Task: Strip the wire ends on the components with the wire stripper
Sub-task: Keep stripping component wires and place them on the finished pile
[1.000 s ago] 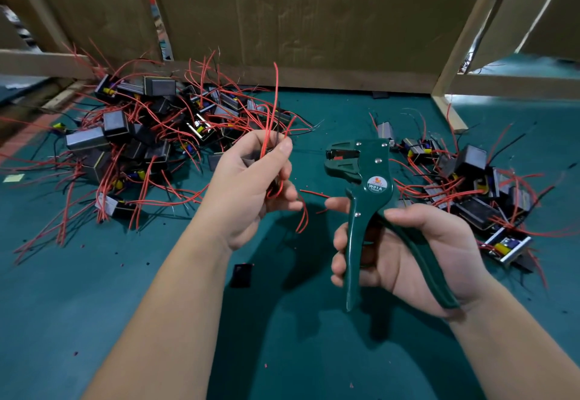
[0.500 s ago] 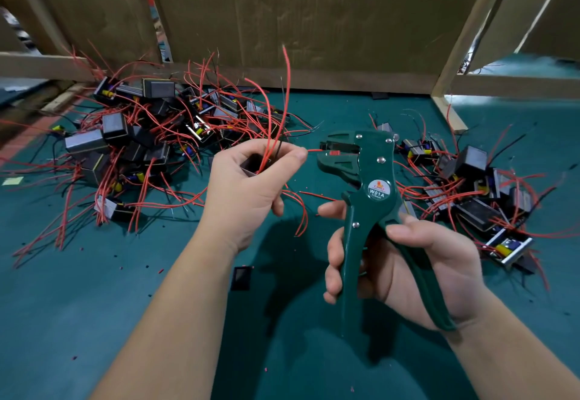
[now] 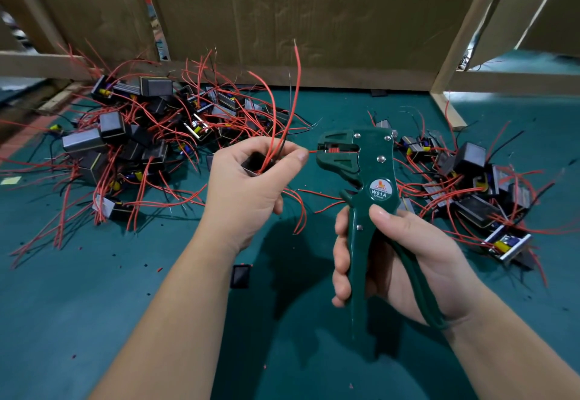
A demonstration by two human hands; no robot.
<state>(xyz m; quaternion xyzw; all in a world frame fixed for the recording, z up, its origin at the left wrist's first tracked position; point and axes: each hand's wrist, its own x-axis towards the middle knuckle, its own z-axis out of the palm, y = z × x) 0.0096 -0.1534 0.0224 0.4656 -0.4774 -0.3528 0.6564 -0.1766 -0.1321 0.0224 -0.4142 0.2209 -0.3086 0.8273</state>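
The wire stripper (image 3: 373, 179) stands upright above the green bench (image 3: 94, 305), its head turned to the left and a round label reading W01A on its body. The right hand (image 3: 408, 261) grasps it from below. The fingers are wrapped round the front handle, the thumb lies along the body just under the label, and the rear handle curves back across the palm. The two handles stand apart at their lower ends.

Just left of the stripper's head, the left hand (image 3: 248, 192) is curled round a small dark component (image 3: 251, 164), which is mostly hidden inside the fist. Several wires rise out of the fist, and one long wire (image 3: 296, 85) stands well above the stripper. Thumb and forefinger pinch a short red wire (image 3: 312, 150) that runs level to the right. Its end lies inside the stripper's jaws, which stand slightly parted around it.

Farther left of the stripper, a large heap of components (image 3: 141, 142) lies on the bench in a tangle of red leads. To its right lies a smaller heap (image 3: 470, 186) of the same parts. Below and to the left of the stripper, between the forearms, a small black piece (image 3: 241, 275) lies flat on the bench. Behind the stripper, sheets of cardboard (image 3: 282, 22) stand against a wooden frame (image 3: 461, 29).
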